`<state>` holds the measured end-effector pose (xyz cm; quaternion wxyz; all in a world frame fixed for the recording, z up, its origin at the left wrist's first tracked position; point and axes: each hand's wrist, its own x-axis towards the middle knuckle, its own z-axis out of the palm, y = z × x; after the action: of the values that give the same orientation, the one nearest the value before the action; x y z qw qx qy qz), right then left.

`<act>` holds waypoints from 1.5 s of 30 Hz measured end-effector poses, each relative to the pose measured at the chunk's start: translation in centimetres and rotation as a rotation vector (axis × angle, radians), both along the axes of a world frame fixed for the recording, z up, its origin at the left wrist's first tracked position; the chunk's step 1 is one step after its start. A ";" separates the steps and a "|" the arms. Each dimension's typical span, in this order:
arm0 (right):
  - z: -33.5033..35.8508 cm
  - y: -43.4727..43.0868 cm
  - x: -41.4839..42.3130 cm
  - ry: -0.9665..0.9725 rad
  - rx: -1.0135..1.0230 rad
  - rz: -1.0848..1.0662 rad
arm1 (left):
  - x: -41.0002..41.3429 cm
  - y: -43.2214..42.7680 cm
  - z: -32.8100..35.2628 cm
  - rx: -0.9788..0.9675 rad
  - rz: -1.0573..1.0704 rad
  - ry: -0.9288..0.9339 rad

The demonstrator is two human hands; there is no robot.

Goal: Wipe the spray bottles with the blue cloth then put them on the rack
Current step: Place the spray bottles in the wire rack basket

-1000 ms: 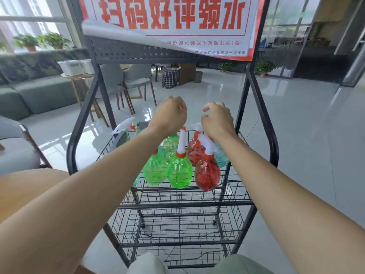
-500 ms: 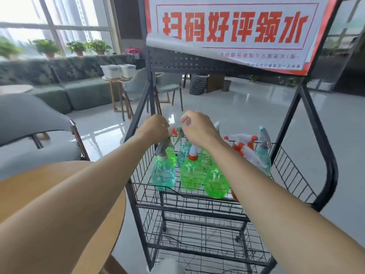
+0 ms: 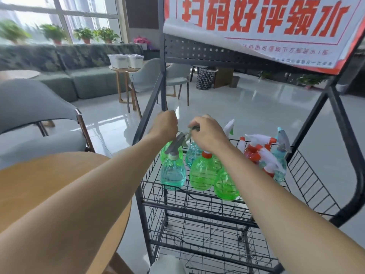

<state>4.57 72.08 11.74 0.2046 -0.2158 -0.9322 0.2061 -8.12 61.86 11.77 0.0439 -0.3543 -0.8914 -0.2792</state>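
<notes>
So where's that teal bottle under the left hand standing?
Head view: the teal spray bottle stands on the upper wire shelf of the rack, front-left corner, just left of a green spray bottle.

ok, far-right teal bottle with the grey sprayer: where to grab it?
Likely the neck under its grey sprayer, from above: the teal bottle stands upright, with red bottles crowding its left and the rack's wire wall close on its right.

Bright daylight pours through the big glass windows (image 3: 59, 20), glaring off the glossy white floor (image 3: 246, 107); edges smeared, bowed.
</notes>
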 end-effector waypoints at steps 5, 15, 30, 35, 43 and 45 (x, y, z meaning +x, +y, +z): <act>0.3 0.1 0.2 0.000 -0.006 -0.002 | 0.5 0.6 0.6 -0.033 -0.008 0.053; -0.1 -1.5 1.0 0.074 -0.041 -0.049 | 2.7 -3.1 2.6 -0.389 -0.177 -0.227; 0.5 -0.4 3.0 0.161 -0.261 -0.149 | 4.1 -3.8 3.1 -0.366 -0.112 0.067; 0.6 0.5 2.4 0.053 0.028 -0.157 | 2.8 -1.8 3.3 -0.175 -0.095 0.183; 1.1 1.4 -1.0 -0.265 0.104 -0.130 | 1.0 0.2 0.9 -0.269 -0.081 0.079; 0.6 1.6 -1.7 -0.255 0.127 -0.185 | 0.6 0.5 0.5 -0.260 -0.088 0.085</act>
<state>2.87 73.70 12.37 0.1160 -0.3120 -0.9379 0.0982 -7.49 62.40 12.28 0.0229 -0.4071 -0.9011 -0.1477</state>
